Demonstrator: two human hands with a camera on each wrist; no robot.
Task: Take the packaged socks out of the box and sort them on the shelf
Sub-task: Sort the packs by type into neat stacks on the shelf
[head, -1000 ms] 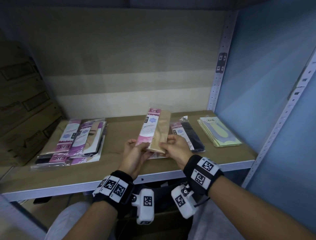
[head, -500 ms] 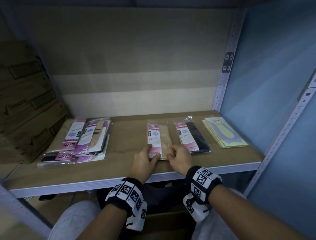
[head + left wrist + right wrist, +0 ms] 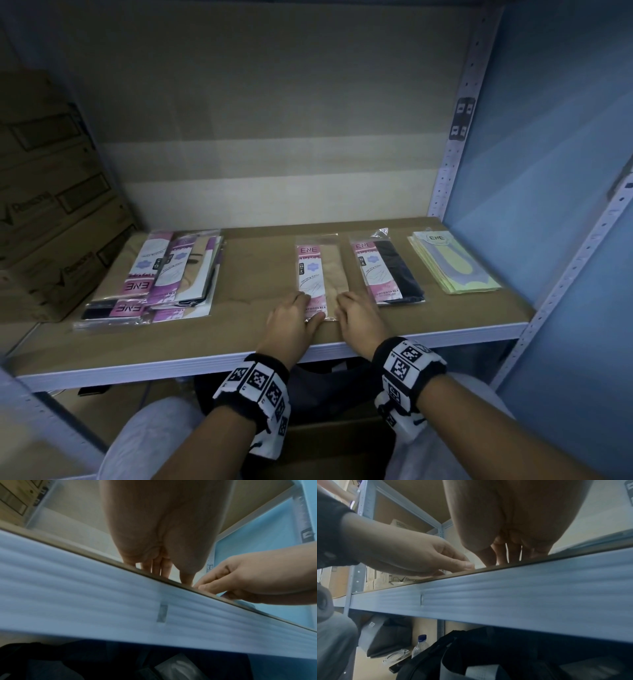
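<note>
1. We're at the shelf w/ both hands down on the beige sock pack. It lies flat near the shelf's front edge, about mid-width.
2. Key relation: the pack's long axis runs front-to-back, ENE label end toward the back panel. Its near short end sits right under our fingertips, so the pack lies straight ahead of both hands.
3. Left hand is on the near left corner of the pack, right hand on the near right corner. Neither is nearer; they flank it evenly.
4. Fingers: left ones are loosely extended, close together, tips on the pack's plastic, nothing pinched as far as the head view shows. In the right wrist view the left thumb lies flat along the shelf's front edge.
5. Right fingers are slightly apart, pointing down, tips on the board or the pack's edge; can't tell which from below. No grip seen.
6. Neighbours: black sock pack just to the right, apart from ours; yellow-lilac pack stack by the right-hand front corner; mixed pile of packs toward the left end.
7. Our read: placement looks about done; next, prob. let go and reach for another pack. The box isn't clearly seen.
</note>
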